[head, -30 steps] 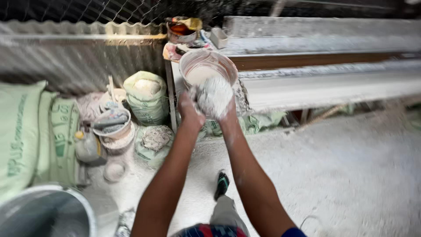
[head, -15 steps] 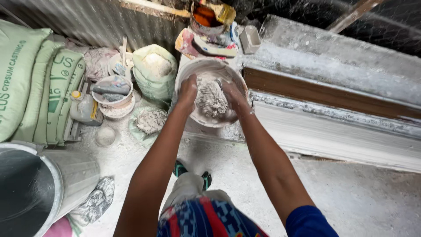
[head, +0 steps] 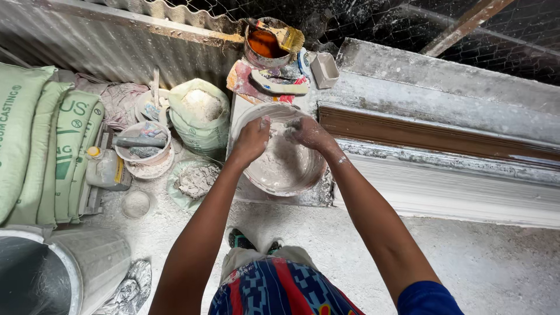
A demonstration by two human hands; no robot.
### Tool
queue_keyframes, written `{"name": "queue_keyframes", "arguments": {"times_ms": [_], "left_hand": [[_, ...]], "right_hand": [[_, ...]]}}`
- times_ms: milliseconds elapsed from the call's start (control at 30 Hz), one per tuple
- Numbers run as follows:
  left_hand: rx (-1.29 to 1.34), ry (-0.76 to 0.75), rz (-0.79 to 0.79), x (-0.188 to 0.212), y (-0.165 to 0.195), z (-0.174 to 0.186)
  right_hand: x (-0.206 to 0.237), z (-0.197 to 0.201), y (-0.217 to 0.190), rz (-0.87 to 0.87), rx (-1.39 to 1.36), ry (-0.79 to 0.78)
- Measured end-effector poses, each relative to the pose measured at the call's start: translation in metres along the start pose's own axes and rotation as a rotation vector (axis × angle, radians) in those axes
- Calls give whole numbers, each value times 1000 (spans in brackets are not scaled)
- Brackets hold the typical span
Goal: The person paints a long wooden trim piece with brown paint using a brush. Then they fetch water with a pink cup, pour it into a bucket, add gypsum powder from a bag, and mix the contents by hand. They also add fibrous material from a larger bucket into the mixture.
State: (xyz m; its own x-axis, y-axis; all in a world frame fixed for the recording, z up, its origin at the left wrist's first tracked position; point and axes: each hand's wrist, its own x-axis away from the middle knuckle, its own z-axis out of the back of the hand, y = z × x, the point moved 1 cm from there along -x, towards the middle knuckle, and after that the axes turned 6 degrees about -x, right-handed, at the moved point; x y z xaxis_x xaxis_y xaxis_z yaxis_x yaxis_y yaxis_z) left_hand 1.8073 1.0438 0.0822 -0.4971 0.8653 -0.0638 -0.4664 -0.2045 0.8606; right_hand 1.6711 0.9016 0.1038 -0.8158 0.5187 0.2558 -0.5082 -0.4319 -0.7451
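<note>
Left hand [head: 252, 140] curled at the white bowl's [head: 303, 181] ten o'clock rim, right hand [head: 308, 131] half-open inside, dusted with plaster, grasping nothing, paint tin [head: 267, 46] at twelve o'clock

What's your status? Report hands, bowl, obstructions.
Left hand and right hand both inside the bowl, coated in white plaster. Grip unclear. Open sack beside it, nothing blocking.

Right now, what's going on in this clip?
A person stands over a round bowl of pale, plaster-like paste, with both hands in it. The left hand rests at the bowl's left rim and the right hand, coated in white, reaches in from the far side. An open sack of powder and stacked green bags sit on the left.
</note>
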Motion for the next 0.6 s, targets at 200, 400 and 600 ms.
{"name": "queue_keyframes", "arguments": {"times_ms": [200,400,600], "left_hand": [[100,167,-40,-3,0,-17],[-162,97,-299,-4,-12,-28],[-236,131,167,12,10,-16]], "right_hand": [[19,-2,-11,224,-23,356],[14,-24,20,62,375,204],[13,-12,33,156,-62,214]]}}
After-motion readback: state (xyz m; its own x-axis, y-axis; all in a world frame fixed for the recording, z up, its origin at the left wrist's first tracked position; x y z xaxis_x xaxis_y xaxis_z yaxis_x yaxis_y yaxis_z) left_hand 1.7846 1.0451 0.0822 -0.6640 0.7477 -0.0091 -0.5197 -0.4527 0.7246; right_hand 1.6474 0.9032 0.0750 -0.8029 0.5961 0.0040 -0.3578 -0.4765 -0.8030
